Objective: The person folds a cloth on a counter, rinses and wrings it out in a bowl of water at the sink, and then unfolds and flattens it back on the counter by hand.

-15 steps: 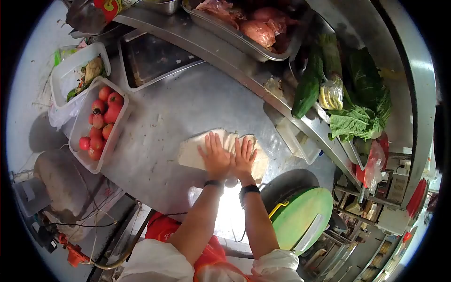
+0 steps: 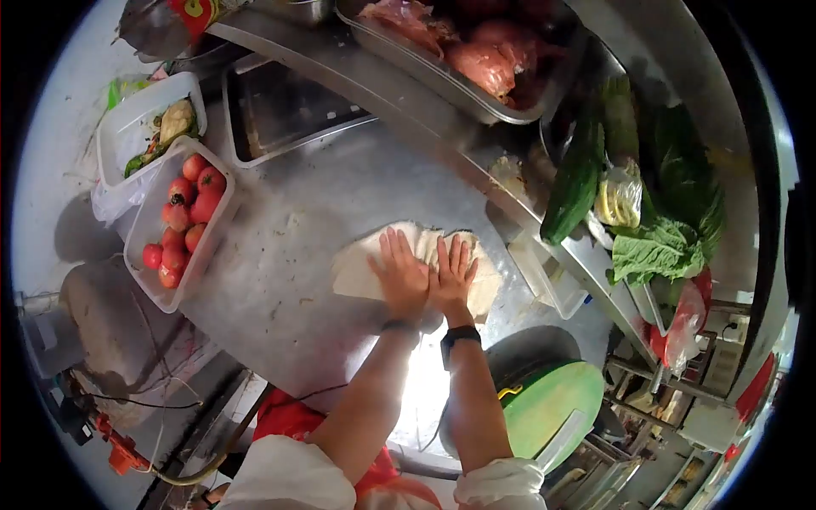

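A beige cloth (image 2: 355,272) lies folded and wrinkled on the steel worktop (image 2: 263,221). My left hand (image 2: 403,276) presses flat on its middle, fingers stretched and spread. Beside it, my right hand (image 2: 452,274) also lies flat on the cloth, with its fingers apart. The two hands almost touch at the thumbs, and the cloth bunches between the fingertips. A dark band (image 2: 461,334) circles my right wrist, and another dark band (image 2: 399,325) is on the left one.
Left stands a plastic tub (image 2: 153,293) of tomatoes (image 2: 191,204), with a dark tray (image 2: 289,106) behind. A raised shelf (image 2: 425,119) carries a pan of raw meat (image 2: 484,64) and green vegetables (image 2: 659,246). A green round board (image 2: 544,416) stands near my right forearm.
My hands and the cloth have shifted slightly forward and to the right. The camera view has also moved a little. Both hands stay flat on the cloth.
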`<action>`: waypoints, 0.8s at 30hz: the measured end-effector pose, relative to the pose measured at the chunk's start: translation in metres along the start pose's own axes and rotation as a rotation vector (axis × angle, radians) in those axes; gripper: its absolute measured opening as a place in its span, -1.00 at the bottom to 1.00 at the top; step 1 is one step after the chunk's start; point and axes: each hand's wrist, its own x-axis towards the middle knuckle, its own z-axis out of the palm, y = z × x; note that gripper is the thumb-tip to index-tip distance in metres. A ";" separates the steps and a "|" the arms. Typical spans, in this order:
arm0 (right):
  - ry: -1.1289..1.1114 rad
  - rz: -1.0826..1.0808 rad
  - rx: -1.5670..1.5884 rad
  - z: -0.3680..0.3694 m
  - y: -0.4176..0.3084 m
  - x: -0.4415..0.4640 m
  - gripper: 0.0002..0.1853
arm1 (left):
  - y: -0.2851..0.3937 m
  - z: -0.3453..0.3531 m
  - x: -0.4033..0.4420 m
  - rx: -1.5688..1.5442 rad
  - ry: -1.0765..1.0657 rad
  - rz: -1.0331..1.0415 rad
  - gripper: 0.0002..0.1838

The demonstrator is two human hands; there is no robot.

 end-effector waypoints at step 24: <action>-0.086 -0.233 0.222 0.067 -0.130 -0.236 -0.16 | -0.229 -0.075 -0.174 0.077 0.047 0.125 -0.37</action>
